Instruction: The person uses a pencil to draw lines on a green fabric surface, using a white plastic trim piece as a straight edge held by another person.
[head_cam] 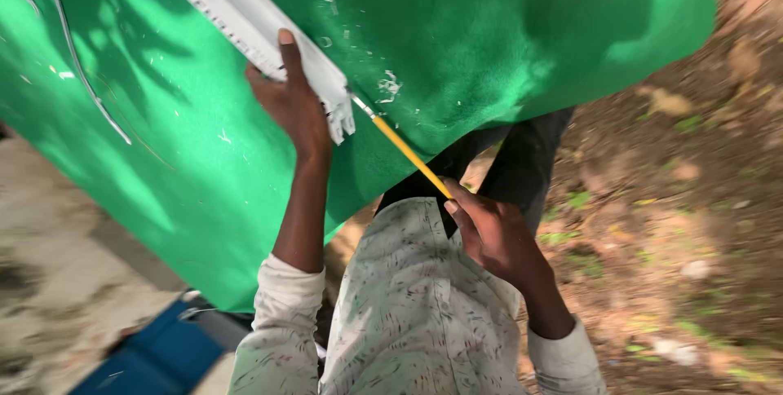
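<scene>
My left hand [292, 101] grips the near end of a long white plastic profile strip [245, 16] that lies diagonally on a green felt-covered table [489, 52]. My right hand [489, 232] holds a yellow pencil [404, 150] by its lower end. The pencil's tip reaches up to the end of the white strip, just right of my left thumb. Both sleeves are pale and patterned.
White shavings [387, 85] and a thin curved white sliver [81, 77] lie on the green surface. Bare dirt ground with dry leaves [677, 199] spreads to the right. A blue object [155, 358] sits low at the left beside pale ground.
</scene>
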